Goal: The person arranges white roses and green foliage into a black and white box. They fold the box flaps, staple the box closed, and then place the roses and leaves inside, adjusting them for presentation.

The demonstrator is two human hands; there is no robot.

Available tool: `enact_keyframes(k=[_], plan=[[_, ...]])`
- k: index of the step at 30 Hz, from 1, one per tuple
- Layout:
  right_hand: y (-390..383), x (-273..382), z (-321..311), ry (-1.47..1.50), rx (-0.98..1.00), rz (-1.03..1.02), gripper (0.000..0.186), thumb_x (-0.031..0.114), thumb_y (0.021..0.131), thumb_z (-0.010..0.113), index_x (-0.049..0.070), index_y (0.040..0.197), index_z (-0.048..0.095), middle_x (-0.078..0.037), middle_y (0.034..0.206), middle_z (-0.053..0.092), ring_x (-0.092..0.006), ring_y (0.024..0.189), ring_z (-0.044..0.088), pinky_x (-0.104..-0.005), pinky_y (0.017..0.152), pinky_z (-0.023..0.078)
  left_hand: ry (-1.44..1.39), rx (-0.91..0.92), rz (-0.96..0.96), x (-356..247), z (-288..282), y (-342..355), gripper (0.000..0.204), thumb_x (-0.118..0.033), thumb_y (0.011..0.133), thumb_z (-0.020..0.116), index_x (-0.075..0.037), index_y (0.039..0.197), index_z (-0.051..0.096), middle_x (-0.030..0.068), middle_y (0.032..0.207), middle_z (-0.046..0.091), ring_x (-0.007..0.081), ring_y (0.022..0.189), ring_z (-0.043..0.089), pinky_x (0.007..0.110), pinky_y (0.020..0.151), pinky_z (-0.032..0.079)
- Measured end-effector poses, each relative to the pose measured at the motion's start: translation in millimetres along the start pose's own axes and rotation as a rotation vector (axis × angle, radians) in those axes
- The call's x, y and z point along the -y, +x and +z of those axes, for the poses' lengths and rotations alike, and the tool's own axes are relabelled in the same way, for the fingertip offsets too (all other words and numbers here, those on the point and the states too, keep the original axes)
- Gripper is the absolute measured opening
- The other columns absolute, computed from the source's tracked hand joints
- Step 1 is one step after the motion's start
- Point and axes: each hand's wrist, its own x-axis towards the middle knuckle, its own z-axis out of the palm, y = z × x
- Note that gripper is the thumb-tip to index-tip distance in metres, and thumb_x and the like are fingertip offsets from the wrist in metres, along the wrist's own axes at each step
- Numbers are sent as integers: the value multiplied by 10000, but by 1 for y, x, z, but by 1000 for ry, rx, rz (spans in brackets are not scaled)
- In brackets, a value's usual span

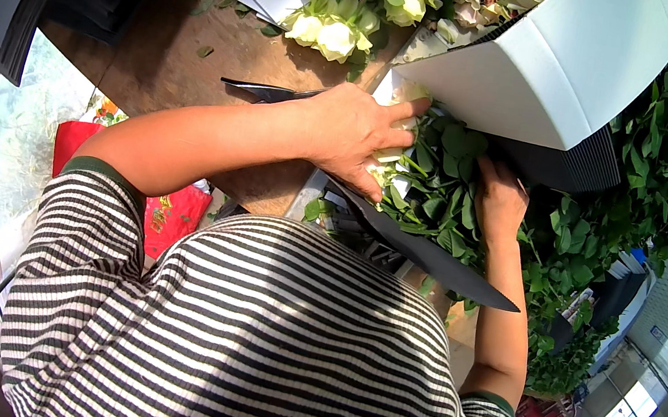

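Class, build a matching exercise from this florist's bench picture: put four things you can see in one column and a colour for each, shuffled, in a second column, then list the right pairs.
Column one
1. rose heads on the wooden table
2. leaves under the left hand and right hand
3. wrapping sheet below the stems
4. folded paper over the bunch

Column two
A. black
B. white
C. pale cream-green
D. dark green

Pairs: 1-C, 2-D, 3-A, 4-B
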Motion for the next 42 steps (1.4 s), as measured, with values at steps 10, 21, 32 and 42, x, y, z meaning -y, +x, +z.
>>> enact_keyframes(k=[10,21,32,42], plan=[[59,-5,-131,1797,-161,320,730,133,860,701,-106,1403,275,-186,1282,545,-238,1147,563,-337,982,439,47,42,-58,-11,-2,1,766,-703,708,617,-133,1219,572,162,1444,365,295,881,677,389,678,550],[-2,39,-116,1071,381,-330,123,35,786,706,17,819,589,-149,962,689,-248,869,688,-337,734,548,-382,-62,-175,2,15,-3,499,-446,839,573,-58,1152,589,166,1148,593,375,891,640,444,740,522],[8,54,-82,673,453,-657,99,45,755,603,51,824,533,-90,1043,664,-289,877,660,-357,712,552,-738,-460,26,-13,11,-21,205,-146,779,701,-53,920,585,60,872,571,270,866,594,384,662,475],[9,57,-67,629,549,-630,70,92,781,540,80,850,546,-51,828,596,-270,761,614,-358,695,522,-72,72,222,-31,10,12,198,-185,839,565,-105,910,732,45,1221,577,287,1156,488,379,777,490]])
